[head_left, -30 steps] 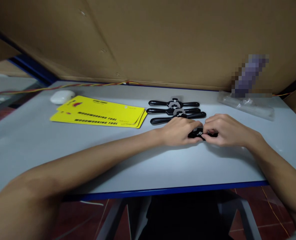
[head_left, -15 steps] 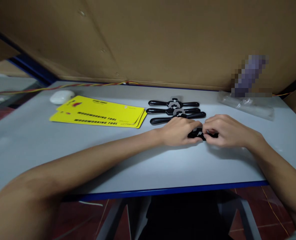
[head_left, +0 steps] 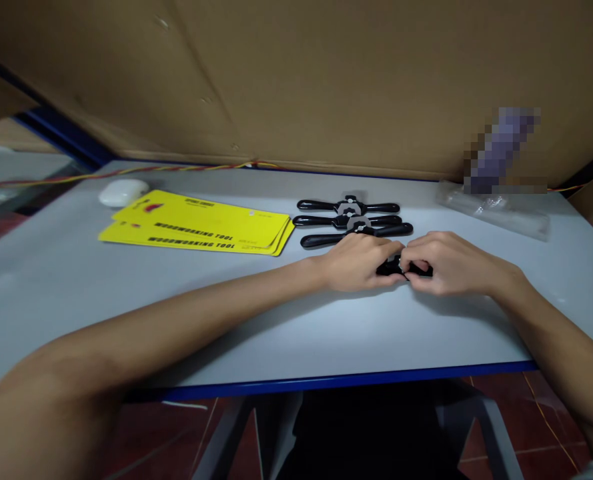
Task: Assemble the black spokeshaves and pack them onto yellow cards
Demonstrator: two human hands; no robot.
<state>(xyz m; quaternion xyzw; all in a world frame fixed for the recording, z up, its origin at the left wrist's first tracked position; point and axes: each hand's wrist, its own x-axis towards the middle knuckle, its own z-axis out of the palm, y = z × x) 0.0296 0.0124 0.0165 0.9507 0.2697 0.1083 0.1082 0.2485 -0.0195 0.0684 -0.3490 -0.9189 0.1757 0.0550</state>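
A black spokeshave [head_left: 389, 267] lies on the table, largely covered by both hands. My left hand [head_left: 360, 262] is closed around its left handle, thumb along the near side. At the tool's middle, the thumb and fingertips of my right hand [head_left: 439, 262] are pinched together over the small metal screw area, which they partly hide. Just beyond the hands lie three more black spokeshaves with grey metal centres: a far one [head_left: 321, 206], a middle one [head_left: 316, 221] and a near one [head_left: 323, 241].
Yellow printed cards [head_left: 201, 223] overlap at the left, beside a white rounded case [head_left: 123, 193]. A clear plastic wrapper [head_left: 506, 217] lies at the back right under a blurred-out purple object [head_left: 503, 150]. Cardboard [head_left: 326, 87] walls off the back, and a red-yellow wire [head_left: 176, 170] runs along it.
My right hand's fingertips have shifted slightly left and curled over the spokeshave's middle, covering the screw that showed before. My left hand stays on the handle.
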